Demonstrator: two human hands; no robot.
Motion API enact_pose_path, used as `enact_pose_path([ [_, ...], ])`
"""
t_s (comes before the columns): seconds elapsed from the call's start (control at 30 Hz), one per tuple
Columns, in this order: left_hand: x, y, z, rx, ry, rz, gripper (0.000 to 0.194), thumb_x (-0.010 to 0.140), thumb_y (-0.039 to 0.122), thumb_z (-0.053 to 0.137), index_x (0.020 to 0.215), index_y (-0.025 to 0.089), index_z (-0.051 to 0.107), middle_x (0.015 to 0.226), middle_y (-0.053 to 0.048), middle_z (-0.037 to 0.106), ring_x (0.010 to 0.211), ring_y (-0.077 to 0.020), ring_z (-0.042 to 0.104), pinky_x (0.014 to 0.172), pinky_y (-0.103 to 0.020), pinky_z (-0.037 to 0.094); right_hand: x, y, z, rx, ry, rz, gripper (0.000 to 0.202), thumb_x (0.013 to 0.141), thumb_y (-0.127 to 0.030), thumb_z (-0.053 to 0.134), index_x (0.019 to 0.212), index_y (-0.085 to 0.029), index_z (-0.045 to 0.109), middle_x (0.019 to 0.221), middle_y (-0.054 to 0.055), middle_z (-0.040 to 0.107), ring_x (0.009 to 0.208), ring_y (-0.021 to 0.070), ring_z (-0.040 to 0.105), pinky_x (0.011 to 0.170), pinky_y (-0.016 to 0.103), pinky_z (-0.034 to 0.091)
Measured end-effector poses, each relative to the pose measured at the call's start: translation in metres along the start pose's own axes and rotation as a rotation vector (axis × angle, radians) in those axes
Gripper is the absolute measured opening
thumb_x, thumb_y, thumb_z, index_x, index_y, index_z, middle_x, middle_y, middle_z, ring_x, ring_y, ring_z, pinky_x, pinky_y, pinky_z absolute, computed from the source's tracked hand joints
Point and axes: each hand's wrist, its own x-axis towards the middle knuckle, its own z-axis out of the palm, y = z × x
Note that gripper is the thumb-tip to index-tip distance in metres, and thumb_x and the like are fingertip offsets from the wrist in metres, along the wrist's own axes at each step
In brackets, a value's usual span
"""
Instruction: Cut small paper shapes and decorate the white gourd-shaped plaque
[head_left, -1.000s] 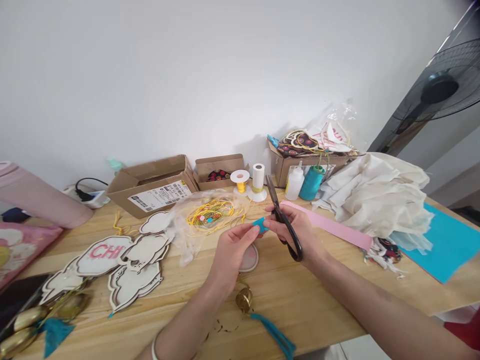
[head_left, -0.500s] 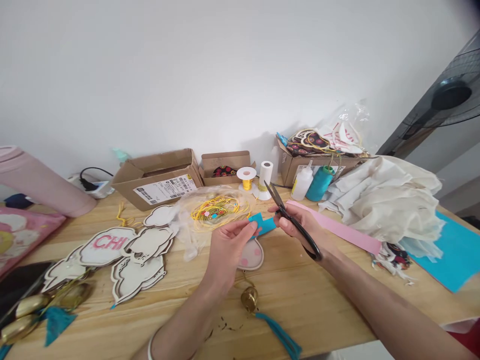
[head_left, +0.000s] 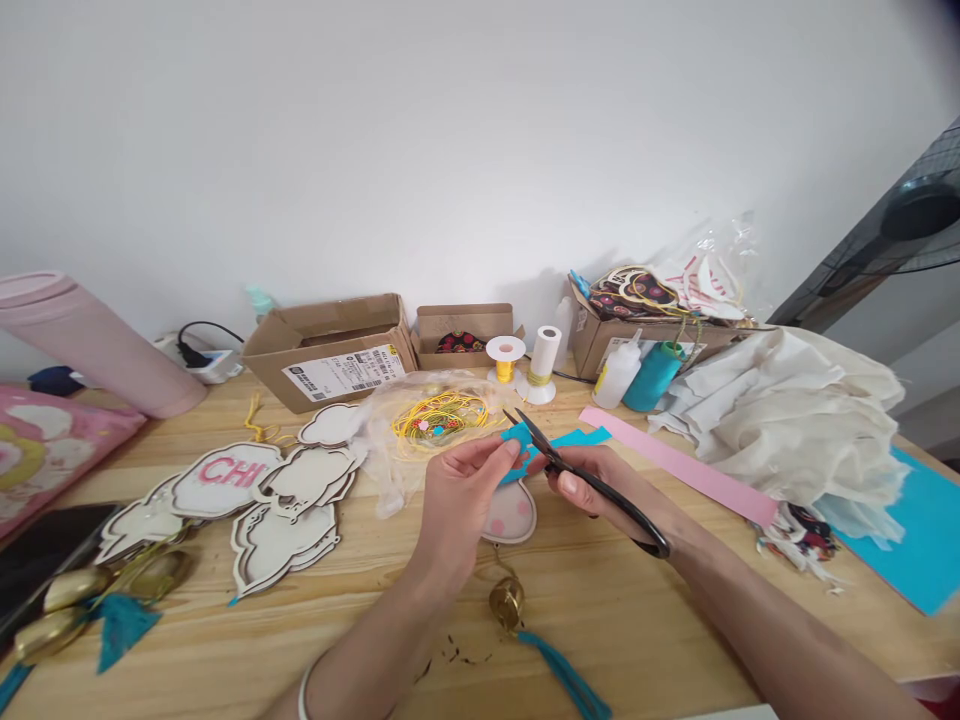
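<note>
My left hand pinches a small bright blue piece of felt or paper between thumb and fingers. My right hand is closed around black-handled scissors, whose slightly parted blades point up-left and meet the blue piece. Behind the blades a stepped blue strip shows; whether it joins the held piece I cannot tell. Below my hands lies a pale, pink-dotted ornament, partly hidden. A brass bell with a teal ribbon tassel hangs off it on the table.
Left are cloud-shaped wooden frames, brass bells and a pink tumbler. Behind stand cardboard boxes, yellow cord, spools and a glue bottle. Right are a pink strip, white cloth and a blue sheet.
The scissors have shifted left and down, bringing their blades from beside the blue piece onto it. My view has turned slightly, so the table appears shifted right.
</note>
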Motion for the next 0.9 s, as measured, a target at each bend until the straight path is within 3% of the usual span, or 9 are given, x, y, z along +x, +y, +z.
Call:
enact_pose_path([
  [0.37,-0.001,0.0026,0.002,0.013,0.007,0.004,0.012,0.06,0.026,0.074,0.066,0.016,0.072,0.056,0.001,0.067,0.052,-0.0105,0.059,0.055,-0.021,0.049,0.0001,-0.0005,0.0031,0.03,-0.006,0.005,0.056,0.075,-0.063,0.047,0.087,-0.01,0.06,0.061,-0.004,0.031,0.05,0.0061,0.023,0.044,0.021,0.018],
  [0.57,-0.0007,0.0003,0.0016,-0.017,0.004,-0.019,0.012,0.06,0.026,0.074,0.068,0.017,0.072,0.057,0.001,0.067,0.052,-0.0105,0.06,0.054,-0.021,0.048,0.0011,-0.0016,0.0046,0.042,0.028,0.064,0.062,0.069,-0.067,0.05,0.087,-0.009,0.061,0.059,-0.004,0.03,0.049,0.0062,0.023,0.043,0.021,0.019],
  [0.73,0.0015,-0.0048,0.0,-0.122,-0.063,-0.015,0.011,0.062,0.025,0.073,0.068,0.017,0.071,0.067,-0.001,0.071,0.062,-0.0128,0.065,0.064,-0.023,0.05,0.0004,0.0013,0.0064,0.091,0.035,0.065,0.058,0.07,-0.066,0.051,0.088,-0.011,0.061,0.061,-0.003,0.033,0.05,0.0066,0.027,0.042,0.02,0.021],
  [0.9,0.0021,-0.0066,-0.0004,-0.176,-0.1,-0.015,0.008,0.064,0.024,0.073,0.067,0.017,0.072,0.063,0.0,0.069,0.063,-0.0123,0.065,0.069,-0.024,0.051,0.0,0.0072,0.0085,0.161,0.045,0.065,0.054,0.072,-0.062,0.052,0.089,-0.011,0.059,0.061,-0.003,0.031,0.05,0.0065,0.023,0.041,0.02,0.019],
])
